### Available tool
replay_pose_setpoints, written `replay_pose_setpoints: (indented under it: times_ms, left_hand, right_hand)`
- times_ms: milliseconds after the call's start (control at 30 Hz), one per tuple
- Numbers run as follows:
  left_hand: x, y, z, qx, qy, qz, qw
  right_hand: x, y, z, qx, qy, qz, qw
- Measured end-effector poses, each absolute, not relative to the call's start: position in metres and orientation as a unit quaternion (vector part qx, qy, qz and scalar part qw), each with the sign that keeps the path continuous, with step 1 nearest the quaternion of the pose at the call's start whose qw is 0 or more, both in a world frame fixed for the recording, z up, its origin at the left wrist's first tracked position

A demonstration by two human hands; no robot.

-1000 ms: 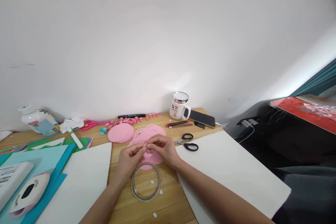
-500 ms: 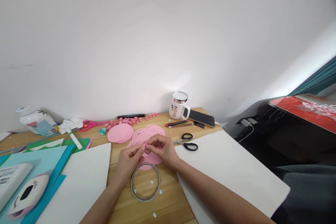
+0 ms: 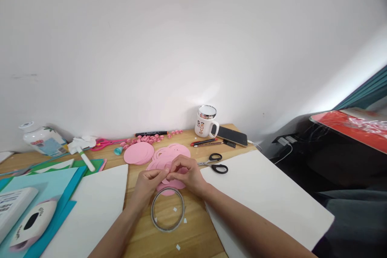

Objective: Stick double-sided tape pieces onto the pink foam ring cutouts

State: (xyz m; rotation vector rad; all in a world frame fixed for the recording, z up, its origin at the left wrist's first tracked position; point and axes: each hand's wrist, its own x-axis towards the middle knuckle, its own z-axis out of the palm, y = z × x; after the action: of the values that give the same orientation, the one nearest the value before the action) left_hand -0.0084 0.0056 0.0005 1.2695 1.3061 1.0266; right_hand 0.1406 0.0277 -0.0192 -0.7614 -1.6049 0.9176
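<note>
My left hand (image 3: pixel 148 185) and my right hand (image 3: pixel 186 173) meet over the wooden desk (image 3: pixel 196 238), fingertips pinched together on a small pink paper piece (image 3: pixel 168 174). Under them lie pink spiral-cut paper circles (image 3: pixel 169 155), with a stack of plain pink circles (image 3: pixel 139 153) to the left. A roll of double-sided tape (image 3: pixel 168 209) lies just below my hands, with small white backing scraps around it. Black scissors (image 3: pixel 216 165) rest right of my right hand.
White sheets (image 3: pixel 266 193) lie right and left (image 3: pixel 96 209). Blue and green paper and a paper punch (image 3: pixel 32 221) sit at the left. A mug (image 3: pixel 205 121), phone (image 3: pixel 232 136), pens, pink scissors (image 3: pixel 105 142), small pink rolled flowers (image 3: pixel 148 138) and a jar (image 3: pixel 42 139) line the wall.
Both hands have dropped slightly toward the desk and closed tighter on the pink piece; the fingers have shifted as they work it. Nothing else moved.
</note>
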Motion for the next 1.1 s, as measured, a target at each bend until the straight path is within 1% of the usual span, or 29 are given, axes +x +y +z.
replay_pose_setpoints:
  times_ms: [100, 167, 300, 467, 633, 833, 933, 1100]
  left_hand:
    - [-0.009, 0.007, -0.002, 0.503, 0.516, 0.424, 0.548]
    - [-0.009, 0.007, -0.004, 0.491, 0.51, 0.432, 0.559]
    - [-0.008, 0.006, -0.002, 0.443, 0.487, 0.463, 0.594]
    - [-0.007, 0.009, 0.003, 0.345, 0.447, 0.536, 0.628]
    - [-0.007, 0.011, 0.005, 0.31, 0.419, 0.571, 0.634]
    - [-0.007, 0.009, 0.002, 0.35, 0.454, 0.566, 0.592]
    - [-0.009, 0.009, -0.003, 0.388, 0.496, 0.562, 0.537]
    - [-0.011, 0.007, -0.003, 0.513, 0.548, 0.496, 0.437]
  right_hand:
    - [0.141, 0.028, -0.02, -0.314, -0.691, 0.363, 0.54]
    - [0.141, 0.028, -0.019, -0.311, -0.694, 0.357, 0.542]
    - [0.14, 0.028, -0.018, -0.311, -0.685, 0.371, 0.545]
    - [0.138, 0.027, -0.02, -0.337, -0.621, 0.459, 0.539]
    - [0.136, 0.027, -0.026, -0.315, -0.583, 0.566, 0.491]
    - [0.136, 0.027, -0.024, -0.298, -0.535, 0.619, 0.491]
    - [0.136, 0.027, -0.02, -0.299, -0.527, 0.62, 0.498]
    - [0.136, 0.028, -0.02, -0.313, -0.517, 0.593, 0.532]
